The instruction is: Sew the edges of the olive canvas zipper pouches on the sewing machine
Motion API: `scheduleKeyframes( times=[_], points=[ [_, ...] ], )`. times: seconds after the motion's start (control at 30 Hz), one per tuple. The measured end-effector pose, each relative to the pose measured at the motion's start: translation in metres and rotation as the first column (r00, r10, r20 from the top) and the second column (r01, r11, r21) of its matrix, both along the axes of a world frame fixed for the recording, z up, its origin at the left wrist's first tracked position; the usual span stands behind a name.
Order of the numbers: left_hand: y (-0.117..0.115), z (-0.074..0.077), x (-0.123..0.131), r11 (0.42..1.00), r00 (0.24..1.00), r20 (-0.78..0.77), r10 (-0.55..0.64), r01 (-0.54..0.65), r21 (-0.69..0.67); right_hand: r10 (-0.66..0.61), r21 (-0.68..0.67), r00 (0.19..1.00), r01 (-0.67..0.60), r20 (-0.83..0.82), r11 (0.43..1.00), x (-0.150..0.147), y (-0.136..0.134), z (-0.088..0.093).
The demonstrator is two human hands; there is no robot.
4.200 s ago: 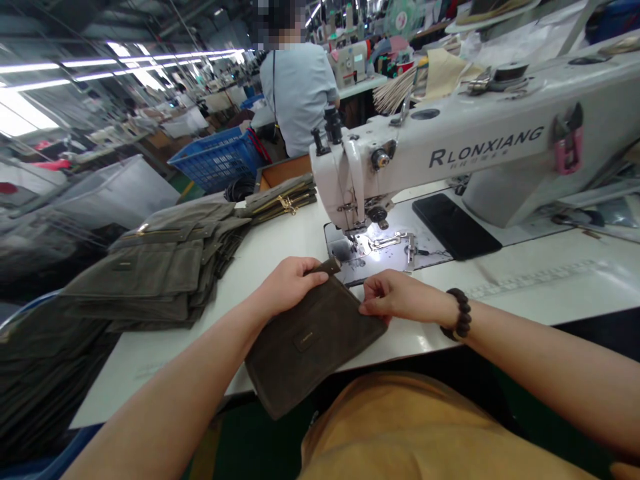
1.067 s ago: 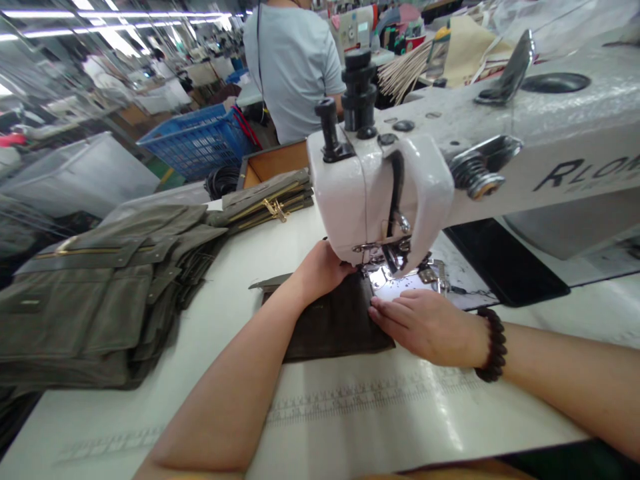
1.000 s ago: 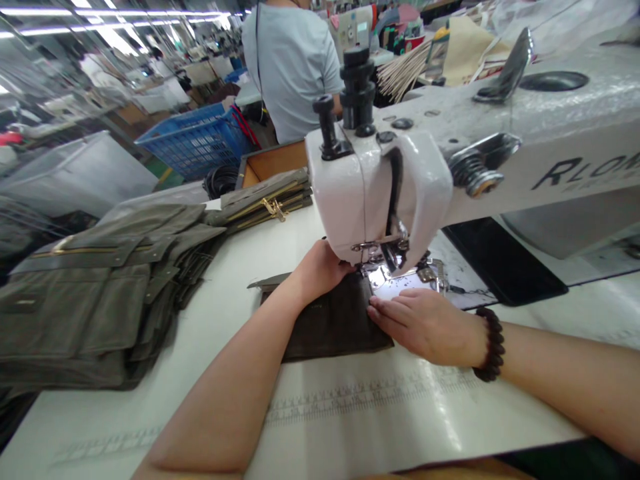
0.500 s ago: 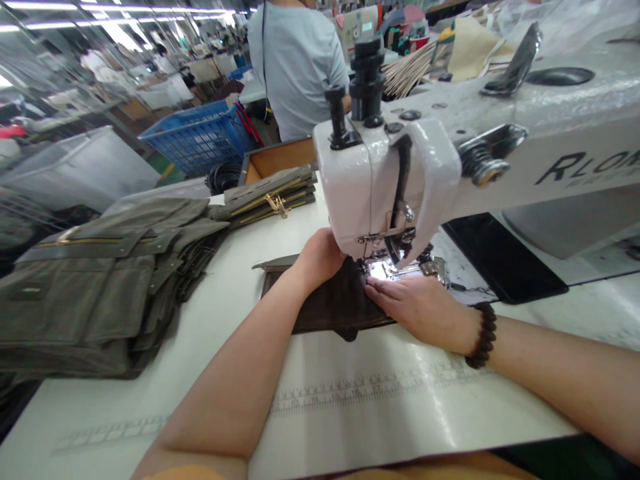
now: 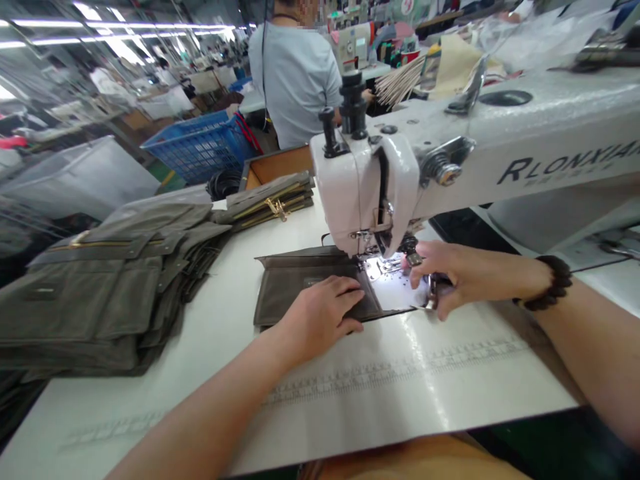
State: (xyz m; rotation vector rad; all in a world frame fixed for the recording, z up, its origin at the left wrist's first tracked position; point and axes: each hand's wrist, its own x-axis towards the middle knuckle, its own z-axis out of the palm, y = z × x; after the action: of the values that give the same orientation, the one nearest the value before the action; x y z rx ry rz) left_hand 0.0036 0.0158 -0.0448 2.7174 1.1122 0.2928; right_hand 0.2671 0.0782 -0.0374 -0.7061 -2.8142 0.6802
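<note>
A dark olive fabric panel (image 5: 285, 287) lies flat on the table, its right edge beside the presser foot of the white sewing machine (image 5: 343, 183). On that panel rests my left hand (image 5: 323, 313), palm down with fingers stretched to the right. My right hand (image 5: 463, 273) is at the right of the lit needle plate (image 5: 397, 293), fingers apart and curved around a small metal guide (image 5: 432, 292). Whether the fingertips touch the guide, I cannot tell. A dark beaded bracelet (image 5: 550, 283) circles the right wrist.
A stack of olive fabric pieces (image 5: 115, 287) covers the table's left side. Behind it are zippered pieces (image 5: 273, 200) with gold pulls. A blue crate (image 5: 200, 147) and a person in a light shirt (image 5: 297, 80) are beyond. Ruler markings (image 5: 350, 380) run along the table front.
My left hand has moved from the panel's far edge, by the machine head, to its near part. My right hand has left the panel and shifted right to the metal guide.
</note>
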Motion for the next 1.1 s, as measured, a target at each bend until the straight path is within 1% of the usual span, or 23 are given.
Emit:
scheduleKeyframes(
  times=[0.03, 0.1, 0.17, 0.2, 0.23, 0.3, 0.33, 0.37, 0.4, 0.43, 0.5, 0.57, 0.6, 0.7, 0.8, 0.9, 1.0, 1.1],
  points=[
    [-0.001, -0.004, 0.000, 1.000, 1.000, 0.028, 0.009, -0.010, 0.013, -0.006, 0.000, 1.000, 0.006, 0.001, 1.000, 0.000, 0.000, 0.001],
    [-0.002, -0.010, -0.001, 0.999, 0.996, 0.094, 0.010, -0.014, 0.037, -0.025, 0.042, 1.000, 0.025, 0.014, 0.999, -0.001, -0.002, 0.001],
    [-0.002, -0.012, -0.001, 0.998, 0.989, 0.150, -0.005, -0.004, 0.057, -0.043, 0.138, 0.998, 0.037, 0.041, 0.990, -0.011, -0.007, -0.001],
    [-0.003, -0.012, -0.001, 0.998, 0.985, 0.170, -0.013, 0.002, 0.066, -0.077, 0.216, 0.996, 0.064, 0.054, 0.974, -0.019, -0.010, -0.002],
    [-0.003, -0.012, -0.001, 0.997, 0.983, 0.183, -0.019, 0.005, 0.074, -0.122, 0.309, 0.991, 0.097, 0.063, 0.946, -0.028, -0.013, -0.005],
    [-0.005, -0.012, 0.001, 0.995, 0.980, 0.199, -0.025, 0.006, 0.095, -0.278, 0.508, 0.958, 0.206, 0.070, 0.836, -0.047, -0.019, -0.011],
    [-0.006, -0.012, 0.002, 0.994, 0.978, 0.207, -0.031, 0.009, 0.109, -0.320, 0.573, 0.945, 0.228, 0.063, 0.787, -0.054, -0.021, -0.014],
    [-0.008, -0.013, 0.004, 0.992, 0.975, 0.217, -0.039, 0.012, 0.124, -0.325, 0.608, 0.944, 0.223, 0.061, 0.762, -0.059, -0.023, -0.016],
    [-0.009, -0.014, 0.005, 0.990, 0.972, 0.231, -0.048, 0.017, 0.138, -0.296, 0.621, 0.953, 0.196, 0.061, 0.759, -0.060, -0.024, -0.018],
    [-0.009, -0.015, 0.006, 0.988, 0.967, 0.247, -0.057, 0.020, 0.150, -0.233, 0.620, 0.971, 0.153, 0.049, 0.769, -0.058, -0.025, -0.020],
    [-0.011, -0.017, 0.007, 0.987, 0.958, 0.281, -0.065, 0.019, 0.161, -0.068, 0.602, 0.998, 0.050, 0.007, 0.797, -0.049, -0.028, -0.021],
    [-0.011, -0.018, 0.007, 0.986, 0.951, 0.301, -0.067, 0.017, 0.164, 0.075, 0.592, 0.997, -0.049, -0.019, 0.804, -0.039, -0.033, -0.021],
    [-0.010, -0.019, 0.008, 0.985, 0.951, 0.301, -0.074, 0.024, 0.168, 0.113, 0.589, 0.994, -0.084, -0.012, 0.804, -0.036, -0.036, -0.022],
    [-0.010, -0.020, 0.008, 0.977, 0.956, 0.272, -0.112, 0.056, 0.205, 0.139, 0.551, 0.988, -0.149, 0.059, 0.821, -0.036, -0.044, -0.024],
    [-0.010, -0.022, 0.010, 0.964, 0.961, 0.242, -0.136, 0.072, 0.255, 0.143, 0.510, 0.985, -0.174, 0.099, 0.842, -0.040, -0.045, -0.027],
    [-0.011, -0.024, 0.011, 0.956, 0.965, 0.215, -0.152, 0.089, 0.280, 0.152, 0.488, 0.982, -0.189, 0.116, 0.852, -0.040, -0.043, -0.027],
    [-0.011, -0.026, 0.010, 0.956, 0.965, 0.207, -0.158, 0.097, 0.277, 0.157, 0.477, 0.980, -0.197, 0.122, 0.856, -0.038, -0.042, -0.026],
    [-0.011, -0.027, 0.009, 0.971, 0.953, 0.267, -0.141, 0.081, 0.226, 0.157, 0.480, 0.981, -0.194, 0.117, 0.855, -0.037, -0.042, -0.026]
  ],
)
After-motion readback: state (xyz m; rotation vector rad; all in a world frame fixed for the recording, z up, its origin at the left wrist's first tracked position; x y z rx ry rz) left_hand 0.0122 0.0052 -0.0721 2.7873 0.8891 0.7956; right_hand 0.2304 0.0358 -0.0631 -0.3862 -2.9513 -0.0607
